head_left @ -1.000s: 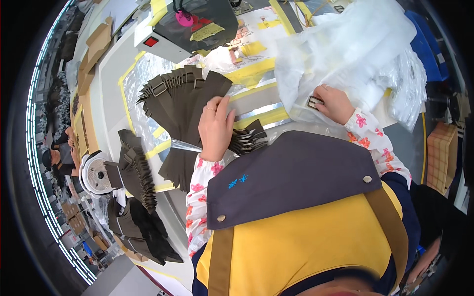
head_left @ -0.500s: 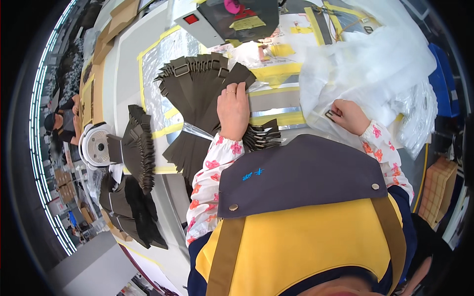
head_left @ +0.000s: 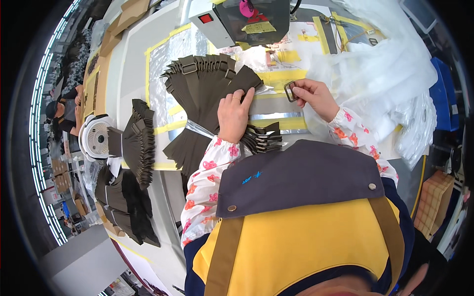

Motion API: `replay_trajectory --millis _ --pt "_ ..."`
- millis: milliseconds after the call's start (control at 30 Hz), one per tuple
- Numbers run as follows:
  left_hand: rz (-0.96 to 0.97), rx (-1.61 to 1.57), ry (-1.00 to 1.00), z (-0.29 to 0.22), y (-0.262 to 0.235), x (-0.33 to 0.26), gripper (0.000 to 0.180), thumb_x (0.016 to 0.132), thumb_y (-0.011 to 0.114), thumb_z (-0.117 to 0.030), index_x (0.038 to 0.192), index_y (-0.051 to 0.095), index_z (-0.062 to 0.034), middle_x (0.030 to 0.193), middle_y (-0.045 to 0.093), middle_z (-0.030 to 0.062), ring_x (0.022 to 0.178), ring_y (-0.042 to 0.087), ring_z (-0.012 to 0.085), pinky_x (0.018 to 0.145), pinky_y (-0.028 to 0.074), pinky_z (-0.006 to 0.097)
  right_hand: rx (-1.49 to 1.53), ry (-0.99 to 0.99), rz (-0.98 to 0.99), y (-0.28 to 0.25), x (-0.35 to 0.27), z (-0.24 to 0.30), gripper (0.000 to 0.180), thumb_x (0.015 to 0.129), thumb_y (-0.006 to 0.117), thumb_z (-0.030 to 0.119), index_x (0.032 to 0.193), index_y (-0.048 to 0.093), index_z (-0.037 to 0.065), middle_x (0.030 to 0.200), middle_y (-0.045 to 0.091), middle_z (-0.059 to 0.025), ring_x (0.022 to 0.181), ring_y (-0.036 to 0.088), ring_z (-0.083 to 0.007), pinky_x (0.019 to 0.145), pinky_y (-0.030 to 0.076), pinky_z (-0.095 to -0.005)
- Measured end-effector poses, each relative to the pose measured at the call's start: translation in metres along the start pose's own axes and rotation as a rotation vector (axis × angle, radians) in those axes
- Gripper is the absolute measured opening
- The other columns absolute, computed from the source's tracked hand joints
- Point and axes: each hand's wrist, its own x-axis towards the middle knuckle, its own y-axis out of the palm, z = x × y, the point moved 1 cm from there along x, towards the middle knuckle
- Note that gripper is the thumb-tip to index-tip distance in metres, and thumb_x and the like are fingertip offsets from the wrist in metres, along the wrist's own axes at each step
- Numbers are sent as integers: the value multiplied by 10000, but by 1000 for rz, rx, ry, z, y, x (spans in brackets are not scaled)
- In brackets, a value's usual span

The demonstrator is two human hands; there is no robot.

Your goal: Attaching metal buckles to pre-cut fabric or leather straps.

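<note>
A rectangular dark metal buckle [head_left: 290,92] is pinched between the thumb and index finger of my right hand [head_left: 316,98], held over the taped table. My left hand [head_left: 234,114] is closed on one dark olive fabric strap [head_left: 245,80], whose far end sticks out past the fingers. The fingers cover part of that strap, and its underside is hidden. Beside this hand fans out a bundle of similar straps [head_left: 190,98], bound at the middle with a clear band [head_left: 199,129]. Several straps at its far end carry buckles.
A grey machine [head_left: 256,22] with a red switch stands at the far side. Crumpled white plastic sheeting [head_left: 370,74] covers the right. More strap bundles [head_left: 138,143] lie left, near a white fan [head_left: 95,138]. A blue bin [head_left: 442,93] stands far right; another person [head_left: 64,111] is at far left.
My right hand has lifted the buckle off the plastic sheeting and carried it left, toward the strap. My left hand has stayed at the strap, its thumb now farther from the index finger.
</note>
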Motion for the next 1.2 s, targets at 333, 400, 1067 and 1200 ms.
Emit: replay_trajectory --millis 333,400,1067,1200 --pt "68 90 91 -1 -11 11 256 679 509 -104 917 600 -126 884 491 31 762 458 184 654 346 300 103 140 68 2 -3 0 178 859 515 173 907 500 3 680 555 -46 492 498 -81 458 424 -193" --pt "118 -101 -14 -2 -17 11 151 705 532 -82 843 593 -88 845 526 65 741 497 216 643 378 320 -102 30 130 1 -1 -1 168 821 562 140 878 524 -13 665 558 -35 503 490 -79 464 408 -202" --pt "303 -1438 -293 27 -13 -19 156 869 469 -139 924 533 -8 785 549 44 752 477 92 691 402 256 54 188 660 41 35 -2 132 858 490 148 905 472 26 702 553 -49 523 541 -111 496 427 -209" --pt "237 -1233 -221 18 -17 -15 140 851 484 -131 897 522 -4 718 536 73 665 476 124 625 405 278 66 133 479 49 39 -12 143 861 492 140 943 461 27 686 537 -46 513 539 -123 480 437 -218"
